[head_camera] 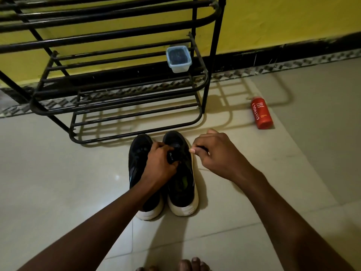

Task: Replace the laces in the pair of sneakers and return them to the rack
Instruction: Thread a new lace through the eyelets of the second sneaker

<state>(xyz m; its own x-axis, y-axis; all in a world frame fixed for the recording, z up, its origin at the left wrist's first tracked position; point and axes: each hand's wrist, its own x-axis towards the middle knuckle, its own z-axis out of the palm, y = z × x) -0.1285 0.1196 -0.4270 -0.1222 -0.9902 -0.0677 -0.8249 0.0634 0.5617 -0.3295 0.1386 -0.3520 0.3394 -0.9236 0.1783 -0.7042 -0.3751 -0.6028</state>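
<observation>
Pair of black sneakers w/ white soles sits on the floor (58,173), heels toward the person, toes pointing at the rack. The two are side by side, touching or nearly so. The left-side sneaker (136,159) is partly covered by the left forearm. The right-side sneaker (183,184) has its opening in view, w/ a greenish insole inside.

Left hand (159,163) is over the right-side sneaker's throat, fingers curled and gripping a black part there - tongue or lacing, can't tell which. Right hand (214,153) hovers just beside that shoe's outer edge, thumb and forefinger pinching a short dark lace (201,148) bit, other fingers curled in. Whether the lace runs through any eyelet is too dark to tell.

Just beyond the toes stands the black metal-bar rack (121,102), its lowest tier near the shoes. On a tier above, at the right end, sits a small clear plastic container (178,58) w/ dark contents. Well to the right a red bottle (262,112) lies on its side on the floor - label reads "foam body wash". Behind is a yellow wall (283,20) w/ a black skirting band and patterned tile border. Bare toes (192,264) show at the bottom edge.
</observation>
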